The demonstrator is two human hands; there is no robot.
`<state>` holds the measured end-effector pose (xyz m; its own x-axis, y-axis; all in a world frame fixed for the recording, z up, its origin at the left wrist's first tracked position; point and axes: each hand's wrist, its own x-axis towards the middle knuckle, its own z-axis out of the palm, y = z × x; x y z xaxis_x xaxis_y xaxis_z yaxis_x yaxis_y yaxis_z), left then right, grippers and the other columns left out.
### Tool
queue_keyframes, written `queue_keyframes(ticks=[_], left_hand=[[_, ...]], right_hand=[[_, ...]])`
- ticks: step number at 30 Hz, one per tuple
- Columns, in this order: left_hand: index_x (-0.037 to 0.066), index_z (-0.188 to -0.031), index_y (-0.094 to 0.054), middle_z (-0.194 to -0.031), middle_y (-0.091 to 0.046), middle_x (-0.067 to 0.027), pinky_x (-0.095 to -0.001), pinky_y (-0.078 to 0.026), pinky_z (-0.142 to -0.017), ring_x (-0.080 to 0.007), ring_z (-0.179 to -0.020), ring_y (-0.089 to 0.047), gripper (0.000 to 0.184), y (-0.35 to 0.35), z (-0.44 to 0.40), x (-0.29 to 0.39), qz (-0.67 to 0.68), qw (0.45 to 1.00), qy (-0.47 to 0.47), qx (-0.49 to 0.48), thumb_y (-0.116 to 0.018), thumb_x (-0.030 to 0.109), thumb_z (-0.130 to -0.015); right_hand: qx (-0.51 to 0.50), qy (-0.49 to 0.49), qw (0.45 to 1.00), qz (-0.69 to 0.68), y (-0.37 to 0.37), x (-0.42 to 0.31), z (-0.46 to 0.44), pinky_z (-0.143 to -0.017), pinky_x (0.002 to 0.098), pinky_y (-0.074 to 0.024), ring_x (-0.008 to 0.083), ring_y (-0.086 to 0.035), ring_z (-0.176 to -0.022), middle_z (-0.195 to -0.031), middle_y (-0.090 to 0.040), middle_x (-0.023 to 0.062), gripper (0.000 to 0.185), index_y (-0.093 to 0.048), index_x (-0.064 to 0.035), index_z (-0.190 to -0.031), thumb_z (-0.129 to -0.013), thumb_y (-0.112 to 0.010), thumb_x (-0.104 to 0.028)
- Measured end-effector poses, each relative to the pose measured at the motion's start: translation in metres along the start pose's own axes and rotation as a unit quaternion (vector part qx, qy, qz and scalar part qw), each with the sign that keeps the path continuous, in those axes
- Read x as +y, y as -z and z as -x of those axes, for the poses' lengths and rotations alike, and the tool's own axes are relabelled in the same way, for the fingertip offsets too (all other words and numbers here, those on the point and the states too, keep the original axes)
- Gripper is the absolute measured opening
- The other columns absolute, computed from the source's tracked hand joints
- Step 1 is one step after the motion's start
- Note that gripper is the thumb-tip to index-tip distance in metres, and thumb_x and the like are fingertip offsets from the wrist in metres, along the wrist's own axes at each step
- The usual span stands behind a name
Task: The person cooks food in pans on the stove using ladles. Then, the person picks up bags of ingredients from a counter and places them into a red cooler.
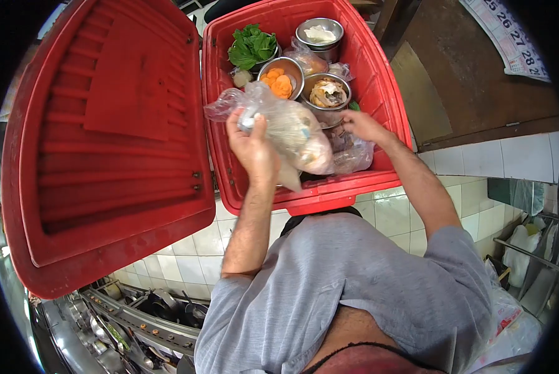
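Observation:
My left hand (253, 146) is closed around the gathered neck of a clear plastic bag (301, 134) with pale contents. It holds this bag over the front part of a red cooler box (379, 81). My right hand (362, 126) reaches inside the right wall, fingers bent beside a metal bowl (327, 100) with brownish food; what the fingertips grip is hidden. Another clear bag (355, 156) lies below that hand. Further back are a bowl of orange slices (281, 80), leafy greens (252, 47) and stacked bowls with something white (320, 34).
The cooler's red lid (111, 131) hangs open on the left. A stove counter with pans (161, 308) stands at lower left. A brown panel with a calendar sheet (510, 37) is at upper right, and a metal rack (532, 255) stands at right. White tiles (195, 246) cover the floor.

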<state>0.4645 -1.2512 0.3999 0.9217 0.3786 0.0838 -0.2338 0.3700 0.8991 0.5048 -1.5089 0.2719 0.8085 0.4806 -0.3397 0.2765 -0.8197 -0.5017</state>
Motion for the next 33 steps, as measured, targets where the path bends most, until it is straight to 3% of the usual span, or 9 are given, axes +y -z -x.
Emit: queue_keyframes(ticks=[2, 6, 13, 16, 18, 23, 27, 29, 33], left_hand=[[0.002, -0.109, -0.046, -0.098, -0.052, -0.0062, -0.0273, -0.042, -0.078, -0.0143, -0.085, -0.051, 0.034, -0.006, 0.01, -0.029, -0.008, 0.999, 0.021, 0.048, -0.059, -0.005, -0.078], [0.003, -0.108, -0.043, -0.098, -0.049, -0.007, -0.0298, -0.041, -0.08, -0.0155, -0.087, -0.048, 0.032, -0.039, 0.03, -0.055, 0.064, 0.986, 0.124, 0.088, -0.057, -0.006, -0.079], [0.001, -0.106, -0.044, -0.099, -0.053, -0.008, -0.0316, -0.044, -0.08, -0.0179, -0.088, -0.053, 0.031, -0.046, 0.089, -0.103, -0.023, 0.981, 0.189, 0.046, -0.055, -0.008, -0.078], [0.0, -0.102, -0.048, -0.096, -0.057, -0.0111, -0.0326, -0.046, -0.077, -0.0205, -0.086, -0.056, 0.026, -0.036, 0.105, -0.106, -0.12, 0.974, 0.194, -0.008, -0.058, -0.002, -0.078], [-0.002, -0.098, -0.052, -0.092, -0.061, -0.0169, -0.0328, -0.046, -0.077, -0.0236, -0.085, -0.059, 0.025, -0.037, 0.095, -0.09, -0.453, 0.824, 0.136, -0.313, -0.062, 0.008, -0.077], [-0.001, -0.094, -0.06, -0.092, -0.064, -0.0168, -0.0362, -0.047, -0.078, -0.0283, -0.088, -0.061, 0.022, -0.019, 0.089, -0.097, -0.504, 0.723, 0.145, -0.451, -0.06, 0.016, -0.08], [0.001, -0.097, -0.06, -0.103, -0.057, -0.0162, -0.0374, -0.046, -0.082, -0.0276, -0.098, -0.055, 0.023, 0.005, 0.089, 0.01, -0.508, 0.815, -0.179, -0.214, -0.065, 0.012, -0.077], [0.002, -0.102, -0.058, -0.113, -0.048, -0.0153, -0.0382, -0.043, -0.086, -0.0284, -0.106, -0.048, 0.028, 0.028, 0.088, 0.078, -0.532, 0.776, -0.339, 0.0, -0.067, 0.008, -0.075], [0.003, -0.121, -0.044, -0.125, -0.033, -0.0182, -0.0391, -0.034, -0.095, -0.0319, -0.116, -0.035, 0.048, 0.09, 0.072, 0.174, -0.513, 0.64, -0.461, 0.339, -0.064, 0.012, -0.079]], right_hand=[[0.062, -0.157, 0.881, -0.441, 0.032, -0.027, 0.025, -0.08, 0.0389, -0.0479, 0.0248, -0.057, -0.099, -0.115, -0.056, 0.0089, 0.052, -0.045, -0.0083, -0.126, -0.079, -0.064, -0.022], [0.062, 0.008, 0.864, -0.5, 0.048, -0.036, 0.053, -0.085, 0.0349, -0.0454, 0.0212, -0.052, -0.103, -0.122, -0.047, 0.0072, 0.063, -0.041, -0.0105, -0.131, -0.077, -0.068, -0.027], [0.134, 0.145, 0.96, -0.197, 0.036, -0.018, 0.054, -0.097, 0.0328, -0.0384, 0.0291, -0.044, -0.114, -0.12, -0.045, 0.0153, 0.067, -0.051, -0.0071, -0.122, -0.057, -0.062, 0.0], [0.021, 0.061, 0.99, -0.125, 0.027, -0.012, 0.059, -0.093, 0.0348, -0.041, 0.03, -0.047, -0.112, -0.117, -0.047, 0.0165, 0.063, -0.052, -0.0057, -0.119, -0.058, -0.06, 0.001], [0.027, 0.053, 0.996, -0.063, 0.017, -0.012, 0.054, -0.084, 0.0359, -0.0458, 0.0332, -0.054, -0.1, -0.104, -0.053, 0.0177, 0.048, -0.057, -0.0013, -0.108, -0.06, -0.059, 0.0], [-0.095, 0.007, 0.988, 0.123, -0.01, 0.012, 0.032, -0.074, 0.0419, -0.0481, 0.0368, -0.059, -0.087, -0.092, -0.06, 0.0227, 0.024, -0.061, 0.001, -0.088, -0.065, -0.055, -0.001], [-0.007, 0.073, 0.996, 0.056, -0.023, 0.028, 0.034, -0.078, 0.0427, -0.0461, 0.0389, -0.057, -0.09, -0.095, -0.059, 0.0255, 0.027, -0.059, 0.0026, -0.091, -0.065, -0.05, 0.004], [-0.074, 0.108, 0.982, 0.139, -0.013, 0.038, 0.029, -0.082, 0.0441, -0.0433, 0.039, -0.054, -0.095, -0.096, -0.058, 0.0255, 0.026, -0.059, 0.0026, -0.092, -0.068, -0.049, 0.003], [0.196, 0.123, 0.971, -0.056, 0.024, -0.041, 0.075, -0.085, 0.0338, -0.0431, 0.0291, -0.054, -0.099, -0.109, -0.054, 0.0156, 0.039, -0.051, -0.0003, -0.118, -0.079, -0.048, 0.003]])
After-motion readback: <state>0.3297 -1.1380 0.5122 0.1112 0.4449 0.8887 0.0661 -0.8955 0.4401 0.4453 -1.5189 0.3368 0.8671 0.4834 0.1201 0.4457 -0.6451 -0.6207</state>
